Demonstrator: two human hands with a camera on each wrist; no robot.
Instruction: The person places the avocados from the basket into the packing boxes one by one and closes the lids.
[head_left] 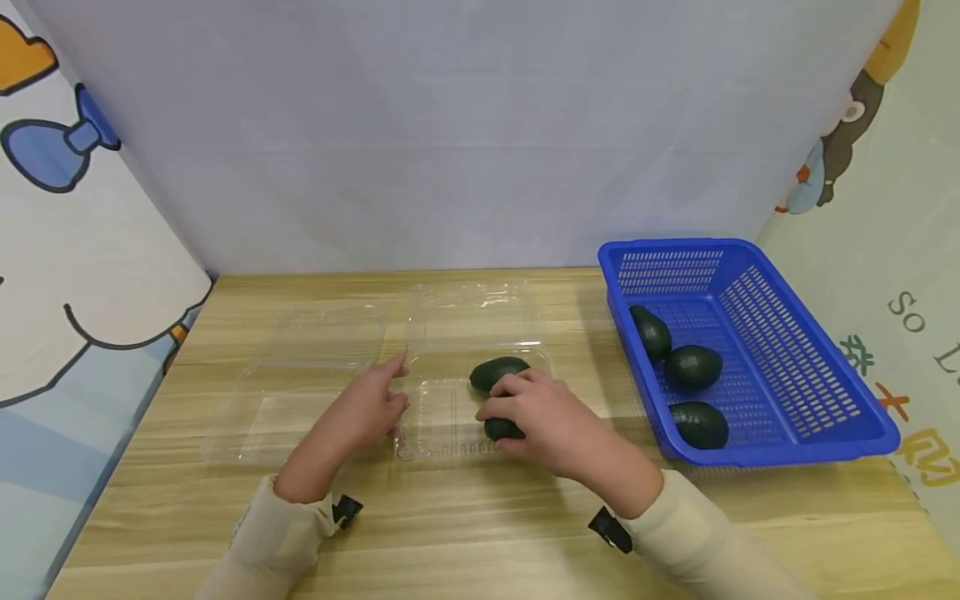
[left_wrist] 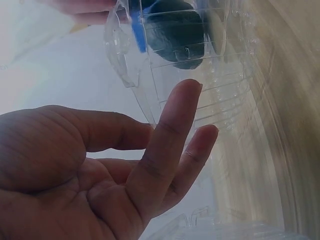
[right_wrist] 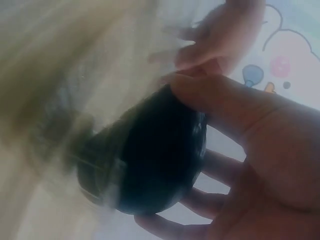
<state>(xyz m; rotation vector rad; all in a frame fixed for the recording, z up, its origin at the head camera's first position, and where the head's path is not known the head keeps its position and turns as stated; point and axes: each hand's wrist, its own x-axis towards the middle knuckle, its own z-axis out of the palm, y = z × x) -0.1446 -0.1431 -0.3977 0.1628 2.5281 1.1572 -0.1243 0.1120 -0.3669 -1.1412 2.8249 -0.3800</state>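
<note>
An open clear plastic clamshell box (head_left: 435, 417) lies mid-table, its lid (head_left: 472, 317) folded back. One avocado (head_left: 498, 374) rests in its tray. My right hand (head_left: 551, 421) grips a second avocado (right_wrist: 155, 155) over the tray's right half, thumb on one side and fingers round the other; the hand partly covers the fruit in the head view. At the tray's left side is my left hand (head_left: 367, 408), fingertips touching the edge. In the left wrist view, fingers (left_wrist: 167, 125) of that hand look mostly straight, next to the clear wall.
To the right stands a blue plastic basket (head_left: 817, 358) with avocados (head_left: 693, 368) along its left side. Another open clear clamshell box (head_left: 277, 417) lies left of the middle one, partly behind my left forearm. A pale cloth wall (head_left: 480, 150) borders the table's back edge.
</note>
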